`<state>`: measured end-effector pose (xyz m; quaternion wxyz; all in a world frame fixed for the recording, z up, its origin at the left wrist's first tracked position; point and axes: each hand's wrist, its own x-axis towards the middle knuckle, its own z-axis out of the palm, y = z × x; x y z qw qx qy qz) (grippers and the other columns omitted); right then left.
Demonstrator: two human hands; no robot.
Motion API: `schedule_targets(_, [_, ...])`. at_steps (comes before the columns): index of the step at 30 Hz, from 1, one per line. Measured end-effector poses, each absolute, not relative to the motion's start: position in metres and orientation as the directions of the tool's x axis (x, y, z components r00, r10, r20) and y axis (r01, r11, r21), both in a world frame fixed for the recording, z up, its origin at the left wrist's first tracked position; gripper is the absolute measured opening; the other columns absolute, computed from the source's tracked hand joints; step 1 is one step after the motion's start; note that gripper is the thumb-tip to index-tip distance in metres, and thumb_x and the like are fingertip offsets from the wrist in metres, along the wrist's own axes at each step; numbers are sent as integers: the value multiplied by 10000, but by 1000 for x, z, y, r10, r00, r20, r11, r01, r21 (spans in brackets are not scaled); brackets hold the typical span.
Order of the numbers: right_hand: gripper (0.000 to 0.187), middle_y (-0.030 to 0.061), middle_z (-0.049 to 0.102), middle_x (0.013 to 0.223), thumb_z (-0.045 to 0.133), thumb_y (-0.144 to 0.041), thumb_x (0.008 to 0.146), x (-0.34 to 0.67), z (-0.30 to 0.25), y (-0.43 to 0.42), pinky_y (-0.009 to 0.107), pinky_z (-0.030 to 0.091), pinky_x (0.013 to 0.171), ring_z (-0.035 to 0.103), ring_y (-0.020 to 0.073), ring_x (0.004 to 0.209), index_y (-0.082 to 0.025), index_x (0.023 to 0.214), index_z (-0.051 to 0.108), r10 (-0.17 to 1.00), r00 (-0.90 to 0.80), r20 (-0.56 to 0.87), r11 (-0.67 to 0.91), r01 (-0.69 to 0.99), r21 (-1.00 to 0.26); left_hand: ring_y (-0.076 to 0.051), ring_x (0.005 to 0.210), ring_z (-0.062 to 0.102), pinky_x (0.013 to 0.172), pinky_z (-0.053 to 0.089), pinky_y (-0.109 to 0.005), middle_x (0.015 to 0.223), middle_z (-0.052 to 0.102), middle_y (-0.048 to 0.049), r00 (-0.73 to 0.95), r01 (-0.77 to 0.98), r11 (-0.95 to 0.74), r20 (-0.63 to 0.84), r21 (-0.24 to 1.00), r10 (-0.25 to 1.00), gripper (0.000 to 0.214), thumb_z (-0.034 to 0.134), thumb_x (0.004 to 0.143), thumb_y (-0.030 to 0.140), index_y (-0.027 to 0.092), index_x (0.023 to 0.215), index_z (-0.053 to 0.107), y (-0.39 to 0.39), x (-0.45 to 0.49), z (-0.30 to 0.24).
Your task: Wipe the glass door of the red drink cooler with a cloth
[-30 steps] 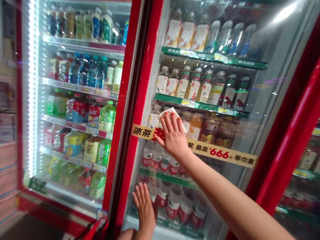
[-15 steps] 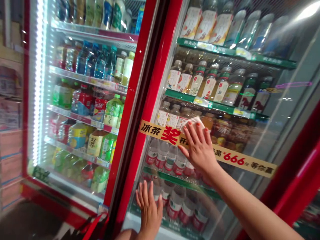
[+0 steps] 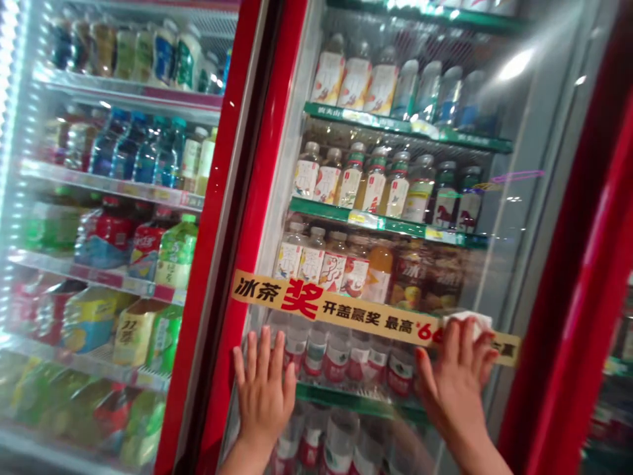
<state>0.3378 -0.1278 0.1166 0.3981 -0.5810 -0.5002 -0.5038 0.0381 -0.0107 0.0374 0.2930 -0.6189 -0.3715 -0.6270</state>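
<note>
My left hand [image 3: 263,389] lies flat with fingers spread on the glass door [image 3: 494,198] of a drinks fridge, near its left red frame [image 3: 242,218]. Pressing a white cloth [image 3: 467,320] against the glass, my right hand [image 3: 457,386] rests over the right end of a yellow banner sticker [image 3: 336,310]. The cloth shows only above the fingertips. Behind the glass stand rows of bottled drinks [image 3: 376,185] on green shelves.
A second lit fridge [image 3: 109,198] full of bottles stands to the left. Another red door frame [image 3: 573,290] runs down the right side. Water bottles [image 3: 341,356] fill the shelves just behind my hands.
My right hand has slid the cloth to the right and down along the glass, from the middle of the banner to its right end. My left hand has moved higher on the door.
</note>
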Motion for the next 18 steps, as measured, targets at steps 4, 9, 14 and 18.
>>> schedule_targets(4, [918,143,-27,1852,437,-535,1087,311,146,-124,711,201,1375,27,389,1732,-122,1774,-13,177,-80,981,-87,991,97,-230,1740,120,1456,41,-528,1852,169,-13,-66,817,-567,994,103,85,860,584,994,234,288,1763,204,-12,38,31])
schedule_targets(9, [967,57,214,1845,482,-730,1035,338,164,-141,394,162,1428,94,235,1739,-142,1762,236,316,-579,751,68,804,591,-209,1680,331,1454,169,-416,1806,330,78,-14,792,-611,1000,12,1,819,595,960,282,404,1725,330,-14,3,66])
schedule_targets(14, [875,157,-65,1852,401,-511,1121,382,227,-141,763,228,1349,0,383,1732,-142,1769,-55,106,84,991,-157,985,-67,-275,1465,611,1341,405,-526,1604,635,-27,40,769,-618,978,-161,-205,754,631,962,217,380,1675,449,-17,-1,192])
schedule_targets(18, [1050,143,52,1861,366,-789,1045,343,205,-136,583,160,1424,15,336,1742,-65,1762,112,166,-340,926,-75,932,356,-331,1703,281,1413,152,-643,1811,347,-33,186,755,-605,967,-254,-174,797,627,1021,321,395,1737,284,-16,42,280])
